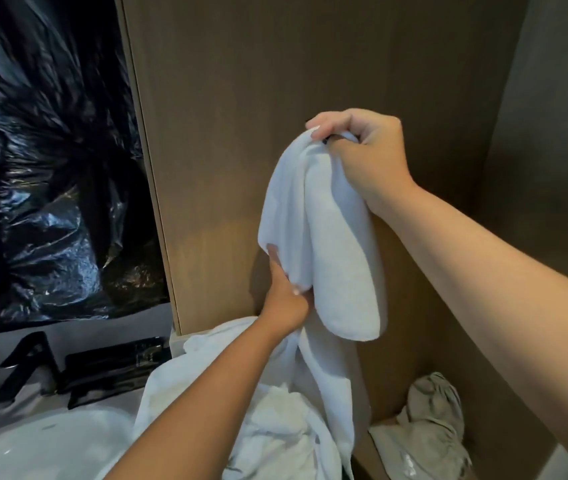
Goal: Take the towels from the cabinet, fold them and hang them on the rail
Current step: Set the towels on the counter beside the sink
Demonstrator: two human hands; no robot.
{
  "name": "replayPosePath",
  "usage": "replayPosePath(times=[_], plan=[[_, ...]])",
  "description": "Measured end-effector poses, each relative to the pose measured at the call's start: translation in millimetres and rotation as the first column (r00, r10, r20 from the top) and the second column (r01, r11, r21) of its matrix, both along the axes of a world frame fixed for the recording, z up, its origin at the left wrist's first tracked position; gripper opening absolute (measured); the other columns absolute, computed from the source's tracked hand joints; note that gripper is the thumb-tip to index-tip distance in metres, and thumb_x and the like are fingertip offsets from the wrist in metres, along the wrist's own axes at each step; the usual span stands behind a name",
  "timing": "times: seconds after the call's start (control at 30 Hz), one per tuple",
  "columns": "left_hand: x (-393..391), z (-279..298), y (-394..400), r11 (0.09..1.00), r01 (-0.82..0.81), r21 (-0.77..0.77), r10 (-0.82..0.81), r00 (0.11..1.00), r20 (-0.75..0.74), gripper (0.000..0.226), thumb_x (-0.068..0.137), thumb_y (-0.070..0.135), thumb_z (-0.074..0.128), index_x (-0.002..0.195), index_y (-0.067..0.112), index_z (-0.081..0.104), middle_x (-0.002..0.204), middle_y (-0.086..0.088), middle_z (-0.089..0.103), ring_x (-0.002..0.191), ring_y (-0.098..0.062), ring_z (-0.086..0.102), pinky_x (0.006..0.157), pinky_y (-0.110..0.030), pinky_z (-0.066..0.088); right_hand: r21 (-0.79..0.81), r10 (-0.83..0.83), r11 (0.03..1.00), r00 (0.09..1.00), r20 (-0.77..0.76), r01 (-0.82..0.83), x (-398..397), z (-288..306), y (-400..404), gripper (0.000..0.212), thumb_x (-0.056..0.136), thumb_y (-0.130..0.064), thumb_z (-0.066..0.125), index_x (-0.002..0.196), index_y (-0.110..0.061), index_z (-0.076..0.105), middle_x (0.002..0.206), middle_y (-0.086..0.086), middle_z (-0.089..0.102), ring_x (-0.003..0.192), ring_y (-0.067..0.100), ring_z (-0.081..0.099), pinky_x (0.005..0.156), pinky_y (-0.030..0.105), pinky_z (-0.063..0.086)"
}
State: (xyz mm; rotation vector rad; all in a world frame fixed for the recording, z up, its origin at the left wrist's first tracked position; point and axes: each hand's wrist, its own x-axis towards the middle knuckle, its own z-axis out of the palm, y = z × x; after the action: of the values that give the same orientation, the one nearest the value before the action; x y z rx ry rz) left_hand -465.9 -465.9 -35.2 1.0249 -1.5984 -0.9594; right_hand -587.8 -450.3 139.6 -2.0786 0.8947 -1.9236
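Against cabinet wall | towel hangs vertical | right hand grip pinches top | left hand grip clamps lower fold

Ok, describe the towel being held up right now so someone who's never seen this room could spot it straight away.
Find the tall brown cabinet panel beside the black plastic sheeting. In front of it hangs a white towel, gripped at the top by the right hand and lower down by the left hand. Unlike the crumpled white towels below, it hangs lifted and draped.

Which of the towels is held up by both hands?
The white towel against the brown cabinet panel: right hand grips its top, left hand its lower part. The others lie crumpled below, untouched.
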Motion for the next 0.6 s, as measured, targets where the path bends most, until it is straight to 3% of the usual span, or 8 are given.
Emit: replayPosePath(times=[0.03, 0.13, 0.23, 0.3, 0.4, 0.5, 0.53, 0.6], plan=[[7.8, 8.7, -5.2, 0.998, -0.022, -0.066, 0.021, 1.0, -0.018, 0.1, 0.095, 0.019, 0.064, 0.155, 0.026, -0.016, 0.148, 0.021, 0.015, 0.139, -0.004, 0.028, 0.103, -0.007, 0.021, -0.01, 0.008, 1.0, 1.0, 0.025, -0.008, 1.8, 4.1, -0.5, 0.024, 0.09, 0.007, 0.054, 0.086, -0.006, 0.074, 0.095, -0.002, 0.071, 0.097, 0.002, 0.066, 0.081, 0.017, 0.054], [42.2, 37.5, -12.5, 0.98, -0.125, -0.158, 0.105, 0.986, -0.13, 0.084, 0.095, 0.016, 0.065, 0.157, 0.034, 0.011, 0.155, 0.015, 0.034, 0.137, -0.004, 0.04, 0.112, -0.029, 0.039, -0.079, 0.003, 0.997, 0.995, 0.097, 0.004, 0.1, 15.0, -3.2, 0.028, 0.09, 0.007, 0.051, 0.09, -0.009, 0.074, 0.099, -0.003, 0.071, 0.101, 0.006, 0.065, 0.087, 0.021, 0.054], [88.1, 66.0, -6.6, 0.946, -0.261, -0.191, 0.213, 0.947, -0.239, 0.073, 0.093, 0.005, 0.061, 0.152, 0.035, 0.032, 0.147, 0.013, 0.047, 0.127, -0.003, 0.05, 0.094, -0.015, 0.048, -0.143, -0.031, 0.989, 0.998, 0.055, 0.038, -5.8, 15.5, -11.0, 0.025, 0.091, 0.005, 0.051, 0.095, -0.006, 0.073, 0.104, 0.004, 0.07, 0.104, 0.011, 0.064, 0.092, 0.026, 0.054], [124.2, 74.1, 0.2, 0.934, -0.298, -0.195, 0.248, 0.938, -0.243, 0.07, 0.093, 0.006, 0.063, 0.15, 0.036, 0.037, 0.143, 0.017, 0.049, 0.122, -0.002, 0.053, 0.095, -0.021, 0.05, -0.129, -0.111, 0.986, 0.993, -0.044, 0.104, -6.0, 3.4, -21.9, 0.023, 0.092, 0.004, 0.053, 0.096, -0.005, 0.074, 0.108, 0.005, 0.069, 0.107, 0.01, 0.062, 0.094, 0.021, 0.051], [170.5, 63.0, 8.6, 0.94, -0.308, -0.144, 0.299, 0.951, -0.083, 0.067, 0.094, 0.01, 0.064, 0.149, 0.037, 0.038, 0.128, 0.028, 0.048, 0.11, 0.009, 0.052, 0.088, -0.018, 0.047, -0.098, -0.262, 0.965, 0.93, -0.257, 0.245, 7.3, -36.5, -42.7, 0.024, 0.09, 0.006, 0.057, 0.095, -0.008, 0.076, 0.108, 0.004, 0.069, 0.103, 0.011, 0.061, 0.093, 0.012, 0.046], [208.2, 26.1, 10.0, 0.923, -0.374, -0.09, 0.385, 0.898, 0.212, 0.067, 0.096, 0.017, 0.061, 0.151, 0.04, 0.032, 0.145, 0.015, 0.043, 0.13, -0.011, 0.045, 0.097, -0.028, 0.041, 0.082, -0.213, 0.952, 0.83, -0.515, 0.295, 34.3, -95.6, -62.0, 0.024, 0.089, 0.005, 0.06, 0.098, -0.009, 0.077, 0.107, 0.004, 0.067, 0.102, 0.015, 0.059, 0.09, 0.007, 0.041], [217.3, 11.4, 10.4, 0.919, -0.389, -0.064, 0.388, 0.863, 0.324, 0.067, 0.096, 0.02, 0.06, 0.152, 0.04, 0.029, 0.152, 0.009, 0.039, 0.137, -0.017, 0.04, 0.102, -0.031, 0.039, 0.168, -0.169, 0.931, 0.792, -0.587, 0.323, 43.3, -116.5, -67.2, 0.023, 0.089, 0.004, 0.061, 0.097, -0.01, 0.078, 0.107, 0.002, 0.067, 0.102, 0.016, 0.059, 0.09, 0.009, 0.043], [232.9, -21.9, 8.5, 0.916, -0.399, 0.034, 0.309, 0.758, 0.574, 0.068, 0.099, 0.023, 0.053, 0.156, 0.035, 0.017, 0.16, -0.001, 0.028, 0.144, -0.025, 0.031, 0.11, -0.035, 0.033, 0.301, -0.105, 0.873, 0.751, -0.652, 0.384, 64.9, -158.0, -77.9, 0.022, 0.088, 0.0, 0.061, 0.095, -0.013, 0.078, 0.11, 0.002, 0.065, 0.105, 0.022, 0.06, 0.091, 0.031, 0.052]])
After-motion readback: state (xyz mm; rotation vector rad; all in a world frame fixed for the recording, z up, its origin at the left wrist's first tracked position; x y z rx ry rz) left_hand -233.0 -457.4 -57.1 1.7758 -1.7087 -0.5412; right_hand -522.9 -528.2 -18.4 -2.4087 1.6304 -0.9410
